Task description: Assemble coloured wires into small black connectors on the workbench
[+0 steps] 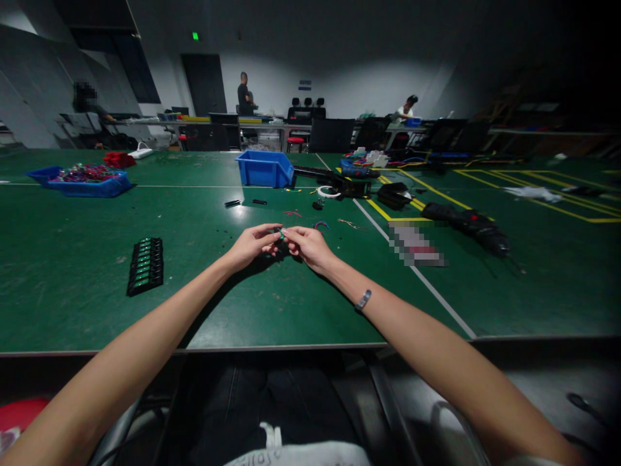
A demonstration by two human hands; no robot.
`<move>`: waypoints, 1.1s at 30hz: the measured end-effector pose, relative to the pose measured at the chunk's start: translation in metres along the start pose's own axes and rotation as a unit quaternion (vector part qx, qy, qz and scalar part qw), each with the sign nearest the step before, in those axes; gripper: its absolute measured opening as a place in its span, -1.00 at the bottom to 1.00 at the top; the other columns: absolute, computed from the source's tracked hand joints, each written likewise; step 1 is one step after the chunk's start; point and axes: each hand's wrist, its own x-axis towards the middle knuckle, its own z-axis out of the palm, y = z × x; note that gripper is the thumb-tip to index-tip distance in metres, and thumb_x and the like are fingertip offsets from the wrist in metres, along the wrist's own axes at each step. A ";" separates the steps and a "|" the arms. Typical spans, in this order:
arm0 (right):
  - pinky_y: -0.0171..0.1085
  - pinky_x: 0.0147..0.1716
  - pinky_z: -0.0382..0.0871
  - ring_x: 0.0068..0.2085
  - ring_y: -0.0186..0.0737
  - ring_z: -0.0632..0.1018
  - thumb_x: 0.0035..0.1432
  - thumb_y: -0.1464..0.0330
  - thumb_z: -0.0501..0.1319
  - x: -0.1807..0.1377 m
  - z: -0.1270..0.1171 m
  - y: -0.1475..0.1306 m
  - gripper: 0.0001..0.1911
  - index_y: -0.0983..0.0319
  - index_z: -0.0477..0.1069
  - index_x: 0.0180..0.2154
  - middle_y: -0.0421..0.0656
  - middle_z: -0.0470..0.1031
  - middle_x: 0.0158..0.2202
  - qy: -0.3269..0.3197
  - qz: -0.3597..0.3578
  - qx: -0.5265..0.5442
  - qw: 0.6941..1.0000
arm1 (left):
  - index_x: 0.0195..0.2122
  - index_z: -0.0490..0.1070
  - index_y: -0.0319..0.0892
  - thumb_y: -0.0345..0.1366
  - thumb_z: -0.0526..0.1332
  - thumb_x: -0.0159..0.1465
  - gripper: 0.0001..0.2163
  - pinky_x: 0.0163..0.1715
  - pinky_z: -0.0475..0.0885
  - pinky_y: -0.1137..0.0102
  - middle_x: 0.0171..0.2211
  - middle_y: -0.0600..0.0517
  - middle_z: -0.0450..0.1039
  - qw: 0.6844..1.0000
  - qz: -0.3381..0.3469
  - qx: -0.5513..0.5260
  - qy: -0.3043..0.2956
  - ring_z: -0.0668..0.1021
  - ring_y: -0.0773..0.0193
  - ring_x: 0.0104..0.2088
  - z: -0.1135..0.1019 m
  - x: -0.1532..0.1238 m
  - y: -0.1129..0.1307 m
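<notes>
Over the green table [204, 304], my left hand [252, 244] and my right hand [308, 247] meet with fingertips pinched together. Between them sits a small green part [281, 233], held by both hands; its shape is too small to make out. A black rack of several green parts [145, 265] lies on the table to the left of my left hand. Loose bits of coloured wire [320, 224] lie just beyond my right hand.
A blue bin [266, 169] stands at the back centre, and a blue tray of coloured pieces [82, 179] at the far left. Black tools [468, 223] and a tape roll [328, 191] lie right of centre. People work at distant benches [245, 97].
</notes>
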 end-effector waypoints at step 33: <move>-0.43 -0.69 0.12 -0.61 -0.45 0.35 0.00 0.07 0.41 -0.001 0.001 0.000 -0.60 0.26 0.41 -0.43 -0.25 0.42 -0.56 -0.020 -0.012 -0.015 1.000 | 0.12 0.45 -0.28 -0.30 0.39 0.19 -0.54 -0.24 0.48 0.39 -0.16 -0.14 0.57 0.999 -0.021 -0.029 -0.033 0.58 0.34 -0.35 -0.001 0.001 -0.001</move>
